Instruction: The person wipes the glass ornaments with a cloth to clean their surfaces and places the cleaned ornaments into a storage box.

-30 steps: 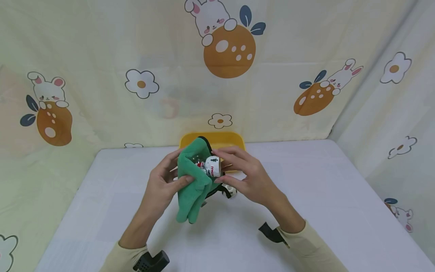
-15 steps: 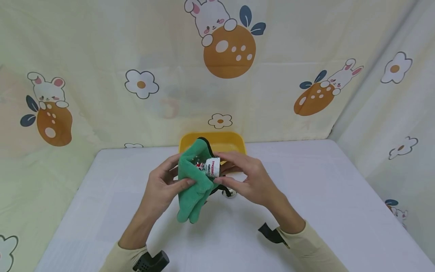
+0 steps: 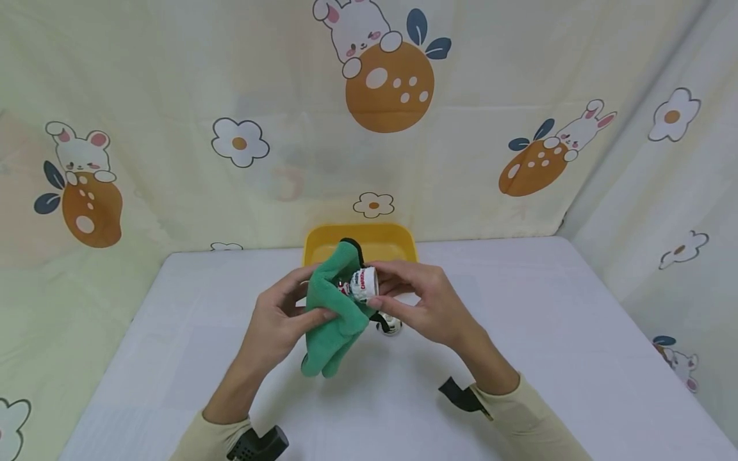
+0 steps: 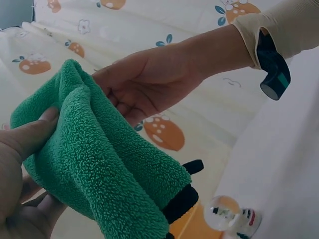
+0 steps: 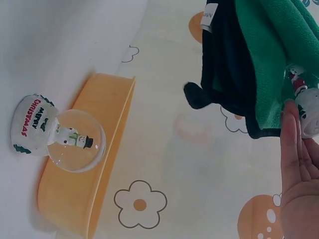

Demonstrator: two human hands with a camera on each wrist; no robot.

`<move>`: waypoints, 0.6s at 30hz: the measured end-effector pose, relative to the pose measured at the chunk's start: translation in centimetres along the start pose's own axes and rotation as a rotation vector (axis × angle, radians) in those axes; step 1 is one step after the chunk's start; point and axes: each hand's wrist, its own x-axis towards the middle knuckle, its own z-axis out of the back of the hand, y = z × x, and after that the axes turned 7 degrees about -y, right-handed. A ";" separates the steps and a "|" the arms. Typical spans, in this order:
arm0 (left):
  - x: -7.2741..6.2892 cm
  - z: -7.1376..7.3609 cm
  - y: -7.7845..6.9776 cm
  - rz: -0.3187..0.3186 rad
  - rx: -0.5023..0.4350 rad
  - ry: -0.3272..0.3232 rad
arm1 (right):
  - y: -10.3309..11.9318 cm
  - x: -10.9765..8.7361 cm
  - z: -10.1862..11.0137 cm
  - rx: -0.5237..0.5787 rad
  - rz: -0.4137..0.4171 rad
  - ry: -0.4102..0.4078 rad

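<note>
Between the two hands is a small snow globe [image 3: 364,285] with a white lettered base and a red-clad figure inside. My left hand [image 3: 282,307] grips a green towel [image 3: 334,320] with black edging, which wraps the globe's glass end, thumb on the near side. My right hand [image 3: 423,298] holds the white base by fingers and thumb, the globe lying on its side above the table. In the right wrist view the figure shows through the glass [image 5: 295,74] against the cloth. The left wrist view shows the towel [image 4: 94,149] hiding the globe.
A second snow globe [image 5: 35,124], with a snowman inside and "Merry Christmas" on its base, stands upright on the white table [image 3: 519,333]. Behind it is a yellow tray [image 3: 398,240], near the patterned curtain [image 3: 461,192] at the table's back edge.
The globe's base has turned in the right hand, its lettering shifting round. The towel has moved slightly right and its upper corner has dropped a little.
</note>
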 end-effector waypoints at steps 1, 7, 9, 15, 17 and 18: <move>0.0 0.0 0.0 -0.002 -0.005 -0.004 | 0.0 0.0 0.0 0.007 -0.003 0.003; 0.1 0.0 0.0 0.003 -0.069 -0.016 | 0.0 0.2 0.0 0.020 0.012 0.031; 0.2 0.0 0.1 0.007 -0.083 -0.019 | 0.0 0.2 0.1 -0.006 0.035 0.040; 0.2 0.0 0.2 0.043 -0.052 -0.023 | -0.2 0.5 0.2 -0.095 0.159 0.041; 0.2 0.0 0.1 0.052 -0.030 -0.017 | -0.2 0.5 0.2 -0.113 0.174 0.032; 0.2 0.1 0.1 0.053 -0.021 -0.011 | -0.2 0.4 0.2 -0.119 0.167 0.026</move>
